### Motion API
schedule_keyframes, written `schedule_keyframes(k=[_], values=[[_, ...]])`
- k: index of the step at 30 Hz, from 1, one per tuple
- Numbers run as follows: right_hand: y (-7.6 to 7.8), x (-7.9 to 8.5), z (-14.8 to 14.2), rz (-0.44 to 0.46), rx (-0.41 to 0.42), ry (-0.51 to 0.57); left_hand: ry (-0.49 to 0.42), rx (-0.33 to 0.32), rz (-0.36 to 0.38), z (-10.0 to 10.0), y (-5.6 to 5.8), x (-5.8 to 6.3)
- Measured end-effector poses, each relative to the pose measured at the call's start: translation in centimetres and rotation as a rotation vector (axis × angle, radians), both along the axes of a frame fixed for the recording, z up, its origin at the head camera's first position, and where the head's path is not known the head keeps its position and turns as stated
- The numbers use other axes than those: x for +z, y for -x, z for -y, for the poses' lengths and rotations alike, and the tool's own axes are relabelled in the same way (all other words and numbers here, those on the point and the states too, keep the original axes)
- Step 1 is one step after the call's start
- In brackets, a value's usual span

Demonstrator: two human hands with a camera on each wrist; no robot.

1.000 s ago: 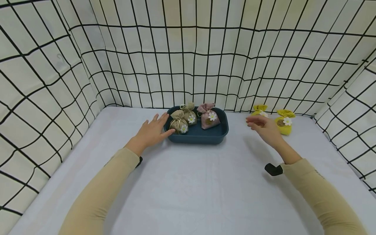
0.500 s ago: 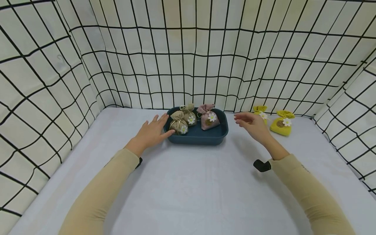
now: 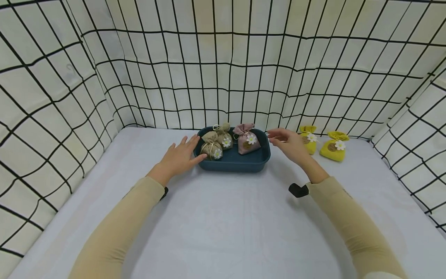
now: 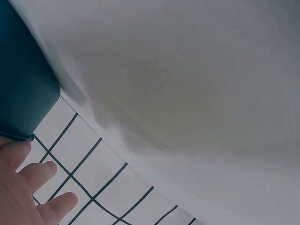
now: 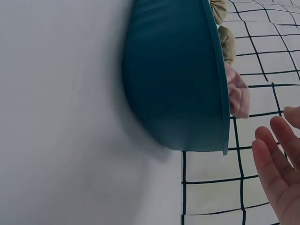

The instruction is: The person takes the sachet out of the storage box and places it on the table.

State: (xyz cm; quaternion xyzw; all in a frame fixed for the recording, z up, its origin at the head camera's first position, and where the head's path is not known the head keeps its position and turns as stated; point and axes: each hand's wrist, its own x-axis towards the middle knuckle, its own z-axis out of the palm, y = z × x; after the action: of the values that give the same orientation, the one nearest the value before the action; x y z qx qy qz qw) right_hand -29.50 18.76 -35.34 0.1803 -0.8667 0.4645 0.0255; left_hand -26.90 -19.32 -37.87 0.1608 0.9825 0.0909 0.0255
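A dark teal basin (image 3: 231, 166) holds two beige drawstring pouches (image 3: 210, 147) (image 3: 224, 137) on its left and one pink pouch (image 3: 248, 143) on its right, each with a white flower. My left hand (image 3: 179, 157) rests on the basin's left rim with its fingers spread; in the left wrist view, fingertips (image 4: 16, 152) touch that rim. Just beyond the opposite side is my right hand (image 3: 289, 145), holding nothing. The right wrist view has its loosely extended fingers (image 5: 267, 161) apart from the basin wall (image 5: 173, 79).
Two yellow pouches (image 3: 308, 143) (image 3: 332, 150) with white flowers stand on the white tabletop (image 3: 223, 221), right of my right hand. Black wire grid (image 3: 167, 62) backed with white encloses the back and both sides.
My right hand has moved left, away from the yellow pouches and up to the basin's right side, uncovering both of them. My left hand and the basin stay put.
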Motion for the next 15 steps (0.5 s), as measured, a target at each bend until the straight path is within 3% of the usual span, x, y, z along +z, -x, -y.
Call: schedule_keyframes(k=[15], values=[[1.1, -0.8, 3.2, -0.026, 0.026, -0.007, -0.003, -0.01, -0.002, 0.1, 0.1, -0.2]])
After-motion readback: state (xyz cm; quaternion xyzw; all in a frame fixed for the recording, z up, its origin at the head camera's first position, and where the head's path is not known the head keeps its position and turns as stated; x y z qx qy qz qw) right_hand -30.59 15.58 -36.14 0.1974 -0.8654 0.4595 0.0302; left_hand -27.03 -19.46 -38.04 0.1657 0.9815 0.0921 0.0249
